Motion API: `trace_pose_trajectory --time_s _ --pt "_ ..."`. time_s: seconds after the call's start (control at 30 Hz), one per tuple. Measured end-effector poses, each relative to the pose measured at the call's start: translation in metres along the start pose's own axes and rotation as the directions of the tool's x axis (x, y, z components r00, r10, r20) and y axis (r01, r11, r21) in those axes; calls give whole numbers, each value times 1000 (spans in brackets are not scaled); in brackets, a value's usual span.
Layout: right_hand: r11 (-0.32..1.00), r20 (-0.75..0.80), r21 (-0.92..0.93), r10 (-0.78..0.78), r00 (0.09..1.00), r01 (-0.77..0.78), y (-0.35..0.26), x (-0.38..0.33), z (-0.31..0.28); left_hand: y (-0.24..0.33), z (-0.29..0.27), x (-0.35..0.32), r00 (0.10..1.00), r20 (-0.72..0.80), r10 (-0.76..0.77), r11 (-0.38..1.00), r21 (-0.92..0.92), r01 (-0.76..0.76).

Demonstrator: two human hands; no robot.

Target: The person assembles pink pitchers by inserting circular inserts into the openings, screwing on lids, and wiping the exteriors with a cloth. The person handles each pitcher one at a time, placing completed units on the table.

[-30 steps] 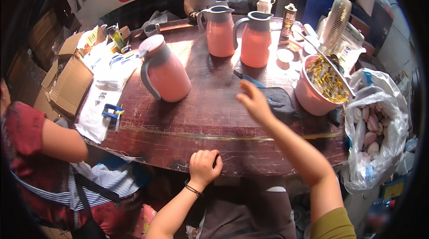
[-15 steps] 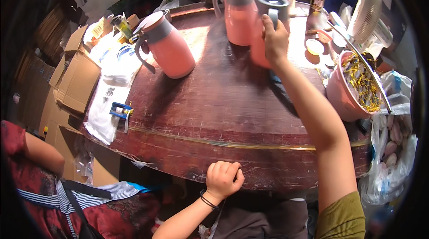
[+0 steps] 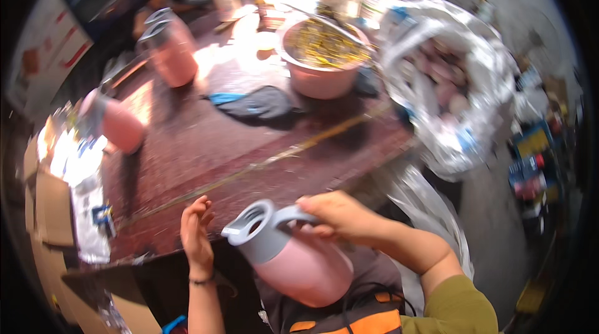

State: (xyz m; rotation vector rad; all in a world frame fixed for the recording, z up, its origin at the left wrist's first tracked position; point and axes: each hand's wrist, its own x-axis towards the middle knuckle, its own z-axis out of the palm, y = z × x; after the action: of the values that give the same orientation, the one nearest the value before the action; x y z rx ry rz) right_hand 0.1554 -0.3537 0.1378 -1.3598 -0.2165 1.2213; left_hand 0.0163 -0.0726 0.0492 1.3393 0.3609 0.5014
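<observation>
A pink vacuum jug point(image 3: 304, 266) with a grey neck, spout and handle hangs tilted over my lap, its open mouth turned up and to the left. My right hand point(image 3: 342, 214) is closed round the jug's handle. Just left of the spout, my left hand point(image 3: 197, 234) is raised, open and apart from the jug, with nothing in it. No lid covers the jug's mouth. On the table's left side stand two more pink jugs: one nearer jug point(image 3: 118, 120), and a farther jug point(image 3: 171, 53) with a grey top.
The dark red table point(image 3: 187, 165) holds a pink bucket point(image 3: 324, 81) of yellow-and-black strips and a black-and-blue cloth item point(image 3: 259, 104). A large clear plastic bag point(image 3: 480, 97) of pinkish pieces sits to the right. Cardboard boxes point(image 3: 53, 209) stand left. Another person's arm point(image 3: 140, 22) shows at the far side.
My right hand has brought the jug from the table's far side to above my lap. My left hand has left the table edge and opened. The view has swung right.
</observation>
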Motion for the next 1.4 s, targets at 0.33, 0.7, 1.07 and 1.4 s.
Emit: trace_pose_trajectory --time_s 0.33,0.7,1.07,1.4 --pt "963 -555 -137 -268 787 232 241 -23 -89 14 96 -57 904 235 -357 637 769 51" --pt "689 -856 -66 332 396 -721 436 -34 -221 15 80 -53 848 20 -529 250 959 134" --pt "801 -595 -598 -470 652 31 157 -82 -99 28 25 -79 903 46 -426 902 96 421" --pt "356 -187 -793 -914 359 494 152 -50 -5 -32 38 -138 809 -257 -528 826 -377 419"
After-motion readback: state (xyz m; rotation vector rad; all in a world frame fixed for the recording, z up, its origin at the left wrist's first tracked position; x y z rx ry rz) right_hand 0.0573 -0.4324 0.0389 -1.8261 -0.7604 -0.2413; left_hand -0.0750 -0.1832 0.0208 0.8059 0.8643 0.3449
